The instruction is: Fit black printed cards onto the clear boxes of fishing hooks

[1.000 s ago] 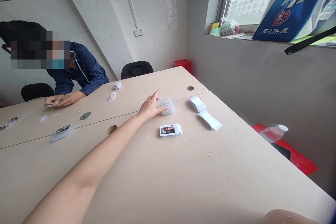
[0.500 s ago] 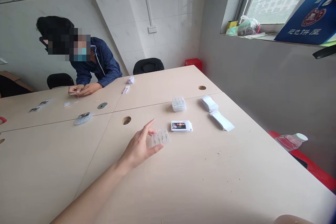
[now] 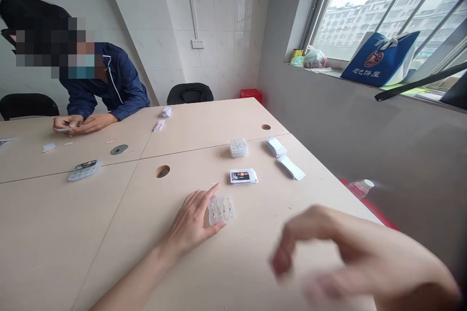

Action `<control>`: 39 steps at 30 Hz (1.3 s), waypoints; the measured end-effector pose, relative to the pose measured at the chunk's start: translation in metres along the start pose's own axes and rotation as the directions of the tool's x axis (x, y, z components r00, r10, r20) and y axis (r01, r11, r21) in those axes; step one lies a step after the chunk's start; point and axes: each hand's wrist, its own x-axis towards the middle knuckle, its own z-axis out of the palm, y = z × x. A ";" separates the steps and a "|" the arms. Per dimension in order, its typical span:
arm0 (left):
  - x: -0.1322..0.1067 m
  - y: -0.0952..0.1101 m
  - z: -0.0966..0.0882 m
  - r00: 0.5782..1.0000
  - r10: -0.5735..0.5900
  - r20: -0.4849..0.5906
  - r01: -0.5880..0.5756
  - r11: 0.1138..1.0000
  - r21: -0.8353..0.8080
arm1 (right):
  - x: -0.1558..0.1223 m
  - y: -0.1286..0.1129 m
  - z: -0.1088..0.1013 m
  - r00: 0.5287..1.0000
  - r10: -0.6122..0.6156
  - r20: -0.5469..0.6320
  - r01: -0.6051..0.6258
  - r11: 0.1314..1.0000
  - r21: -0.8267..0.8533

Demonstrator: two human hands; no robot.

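My left hand [image 3: 195, 214] grips a small clear plastic case [image 3: 222, 210] by its left side, the thumb at its near edge and a finger at its far edge. Several thin metallic pieces lie in rows inside it; their kind is too small to tell. Over the table's right front, my right hand [image 3: 328, 252] is blurred by motion, its thumb and bent forefinger apart with nothing visible between them. Just beyond the case lies a stack of printed cards [image 3: 243, 176]. Farther back is a pile of similar clear cases [image 3: 239, 147].
Two stacks of white cards [image 3: 276, 146] [image 3: 291, 168] lie toward the table's right edge. Across the table [image 3: 204, 121], a person in a blue jacket [image 3: 120, 77] bends over their hands. Cable holes [image 3: 162, 171] cut the tabletop. A bottle [image 3: 361, 188] stands beyond the right edge.
My right hand has come into view from the lower right. The case in my left hand has moved nearer and lower, close to the tabletop. The camera view has turned right.
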 end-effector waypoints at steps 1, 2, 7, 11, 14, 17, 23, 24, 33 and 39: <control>0.000 -0.004 -0.002 0.999 -0.021 -0.037 0.020 1.000 -0.023 | 0.016 0.004 0.007 0.997 0.065 0.030 -0.065 0.998 0.009; 0.000 -0.008 -0.004 0.995 -0.055 -0.087 0.051 0.997 -0.050 | 0.029 0.008 0.020 0.975 0.186 -0.121 -0.186 0.982 0.005; 0.004 -0.031 -0.010 0.920 -0.242 -0.307 0.170 0.955 -0.243 | 0.055 0.026 0.103 0.991 0.126 0.054 -0.126 0.992 0.002; 0.003 -0.036 -0.007 0.907 -0.300 -0.297 0.180 0.911 -0.371 | 0.058 0.050 0.124 0.992 0.038 0.118 -0.006 0.964 -0.265; 0.003 -0.035 -0.006 0.902 -0.326 -0.284 0.181 0.881 -0.438 | 0.042 0.082 0.114 0.957 0.266 -0.118 -0.290 0.834 -0.470; 0.005 -0.035 -0.005 0.894 -0.338 -0.293 0.162 0.856 -0.491 | 0.018 0.100 0.106 0.815 0.373 -0.444 -0.574 0.629 -0.525; 0.008 -0.036 -0.004 0.864 -0.311 -0.397 0.060 0.845 -0.532 | 0.021 0.030 0.152 0.987 -0.153 -0.043 0.099 0.805 -0.584; 0.007 -0.037 -0.004 0.853 -0.310 -0.420 0.045 0.845 -0.533 | 0.028 0.015 0.163 0.950 -0.293 0.107 0.306 0.809 -0.503; 0.012 -0.056 -0.019 0.721 -0.425 -0.548 0.020 0.803 -0.596 | 0.132 -0.004 0.187 0.957 -0.221 0.190 0.269 0.919 -0.289; 0.012 -0.063 -0.020 0.701 -0.516 -0.492 0.068 0.735 -0.674 | 0.088 0.046 0.155 0.999 0.000 0.035 0.014 0.911 -0.412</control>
